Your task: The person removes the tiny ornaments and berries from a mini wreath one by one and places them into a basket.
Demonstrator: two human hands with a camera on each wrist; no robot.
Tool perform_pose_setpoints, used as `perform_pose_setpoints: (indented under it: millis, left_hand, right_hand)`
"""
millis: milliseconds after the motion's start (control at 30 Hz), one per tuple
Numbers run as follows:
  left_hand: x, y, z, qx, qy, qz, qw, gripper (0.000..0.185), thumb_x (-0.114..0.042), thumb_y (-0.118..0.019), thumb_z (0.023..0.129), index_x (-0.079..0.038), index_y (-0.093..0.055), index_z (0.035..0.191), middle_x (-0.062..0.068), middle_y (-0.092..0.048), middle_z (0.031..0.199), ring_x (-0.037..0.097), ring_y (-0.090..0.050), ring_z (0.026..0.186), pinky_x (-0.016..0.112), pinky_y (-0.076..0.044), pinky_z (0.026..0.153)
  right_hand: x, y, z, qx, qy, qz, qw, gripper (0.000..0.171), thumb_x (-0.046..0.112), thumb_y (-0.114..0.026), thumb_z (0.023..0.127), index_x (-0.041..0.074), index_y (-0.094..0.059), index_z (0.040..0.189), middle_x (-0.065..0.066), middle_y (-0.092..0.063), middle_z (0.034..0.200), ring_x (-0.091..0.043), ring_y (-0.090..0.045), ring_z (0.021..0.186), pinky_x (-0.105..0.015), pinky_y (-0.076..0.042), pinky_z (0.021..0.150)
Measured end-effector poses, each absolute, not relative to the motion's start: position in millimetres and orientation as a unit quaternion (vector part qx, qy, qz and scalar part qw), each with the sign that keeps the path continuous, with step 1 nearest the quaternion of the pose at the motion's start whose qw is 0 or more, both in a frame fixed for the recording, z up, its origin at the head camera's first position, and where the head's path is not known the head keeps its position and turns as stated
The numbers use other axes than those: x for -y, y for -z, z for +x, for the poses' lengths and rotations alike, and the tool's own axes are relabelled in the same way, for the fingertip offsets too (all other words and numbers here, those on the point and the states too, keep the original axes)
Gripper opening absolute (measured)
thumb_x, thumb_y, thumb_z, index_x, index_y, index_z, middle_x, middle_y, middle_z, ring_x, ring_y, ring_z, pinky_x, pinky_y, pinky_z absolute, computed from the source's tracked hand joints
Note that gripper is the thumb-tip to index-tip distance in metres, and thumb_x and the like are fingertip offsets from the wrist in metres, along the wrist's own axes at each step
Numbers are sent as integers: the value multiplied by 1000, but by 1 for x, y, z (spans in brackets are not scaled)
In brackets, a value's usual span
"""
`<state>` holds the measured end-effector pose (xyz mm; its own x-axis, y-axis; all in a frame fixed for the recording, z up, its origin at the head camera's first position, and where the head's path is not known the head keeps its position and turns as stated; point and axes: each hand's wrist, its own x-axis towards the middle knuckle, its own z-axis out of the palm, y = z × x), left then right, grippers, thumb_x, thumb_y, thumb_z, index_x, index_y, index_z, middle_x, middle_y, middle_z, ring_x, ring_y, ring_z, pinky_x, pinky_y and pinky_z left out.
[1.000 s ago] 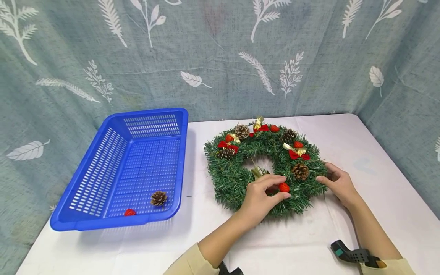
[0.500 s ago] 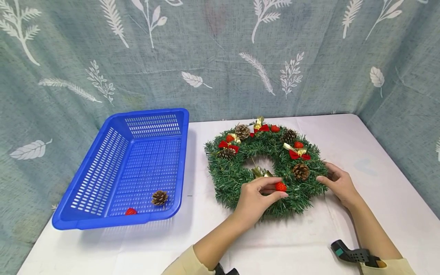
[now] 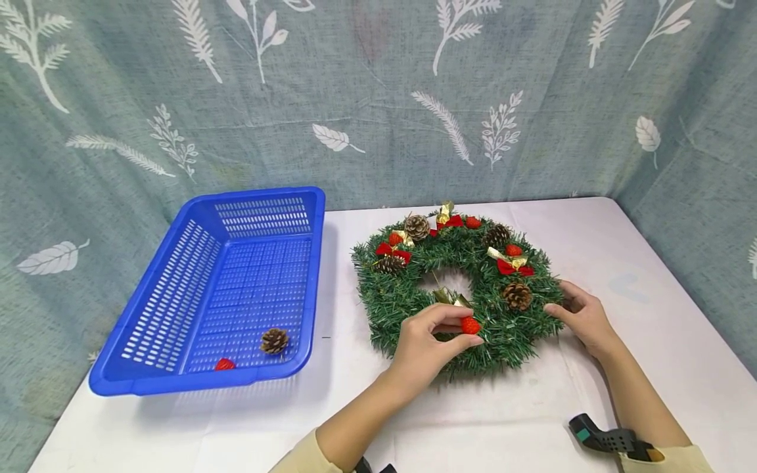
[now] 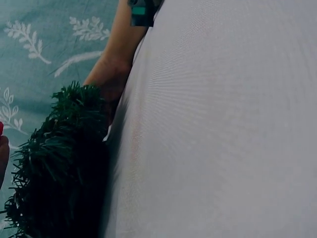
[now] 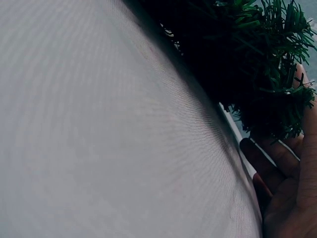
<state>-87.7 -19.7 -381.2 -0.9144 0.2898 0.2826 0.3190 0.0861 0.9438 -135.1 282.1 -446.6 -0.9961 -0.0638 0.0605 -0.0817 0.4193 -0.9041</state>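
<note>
A green wreath [image 3: 393, 309] lies flat on the white table, decorated with pine cones [image 3: 517, 296], red bows [image 3: 515, 267] with gold ribbon, and small red strawberries [image 3: 513, 250]. Over its front part, my left hand [image 3: 421, 347] pinches another red strawberry [image 3: 470, 325] between thumb and fingers. Gold ribbon [image 3: 461, 301] shows just behind those fingers; what lies beneath the hand is hidden. At the wreath's right edge my right hand [image 3: 587, 320] grips the greenery. In the right wrist view the fingers [image 5: 277, 161] curl under the wreath's edge [image 5: 270, 106].
A blue plastic basket [image 3: 316, 276] stands to the left of the wreath. Inside, near its front wall, are a pine cone [image 3: 275, 341] and a red strawberry [image 3: 225, 364]. A patterned curtain [image 3: 378, 98] hangs behind the table [image 3: 503, 427].
My left hand has drawn a little to the left across the wreath's front, carrying the strawberry with it. The right hand and the wreath have stayed in place.
</note>
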Motion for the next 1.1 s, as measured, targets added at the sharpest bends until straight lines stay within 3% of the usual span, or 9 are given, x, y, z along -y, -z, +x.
perform_pose_setpoints:
  millis: [133,200,333,400,533,567,667,767,1100]
  left_hand:
    - [25,378,-87,732,652,-197,2,34,-16,-79,76,-8,-69,107,2,-68,99,10,-66,86,34,-56,82]
    - [27,376,-86,730,656,-193,-4,34,-16,-80,75,-7,-69,106,1,-68,99,10,-66,86,37,-56,82]
    - [32,374,-85,732,655,-188,-6,35,-17,-80,75,-7,-69,106,0,-68,99,10,-66,85,33,-56,81]
    - [35,374,-84,736,651,-186,-2,34,-17,-80,75,-7,-69,106,-1,-68,99,10,-67,84,30,-56,80]
    - [40,374,-84,738,646,-195,14,34,-16,-80,75,-6,-69,106,1,-68,99,11,-67,85,26,-56,80]
    - [41,374,-84,739,643,-200,22,34,-15,-80,75,-6,-69,106,1,-67,99,12,-67,85,26,-56,80]
    - [46,373,-83,739,637,-216,44,33,-13,-79,75,-4,-69,105,3,-67,98,12,-67,85,26,-56,80]
    - [51,373,-81,742,628,-224,65,32,-11,-80,74,-3,-69,103,4,-67,97,12,-67,84,27,-56,79]
    - [68,374,-78,743,631,-212,72,32,-14,-80,74,-5,-70,103,4,-68,98,13,-67,86,28,-56,81]
  right_hand:
    - [-282,446,-135,843,-537,37,1,67,13,-59,94,-15,-21,143,-40,-25,142,18,-31,102,2,-33,78]
    - [-283,446,-136,844,-534,35,-3,68,14,-59,94,-14,-21,143,-39,-24,143,11,-36,110,2,-33,79]
    - [-283,446,-136,846,-533,32,-4,68,14,-59,94,-14,-22,143,-39,-24,144,7,-37,114,2,-33,79]
    - [-283,446,-136,846,-532,29,-6,68,14,-59,94,-14,-21,143,-38,-24,144,-1,-39,119,2,-33,80]
    - [-284,447,-137,845,-534,30,-10,68,14,-58,95,-13,-20,144,-38,-22,145,-36,-32,133,2,-32,80]
    - [-284,447,-137,845,-534,30,-10,68,14,-58,95,-13,-20,144,-38,-22,145,-35,-31,134,2,-32,80]
    - [-283,447,-137,843,-536,37,-2,67,12,-58,94,-15,-20,143,-39,-23,144,-10,-43,123,1,-34,79]
    - [-283,448,-137,842,-538,45,10,66,9,-58,94,-16,-21,142,-41,-25,141,16,-37,102,1,-35,77]
    - [-283,446,-136,844,-535,43,5,67,10,-59,94,-16,-21,142,-41,-23,142,21,-31,99,2,-33,77]
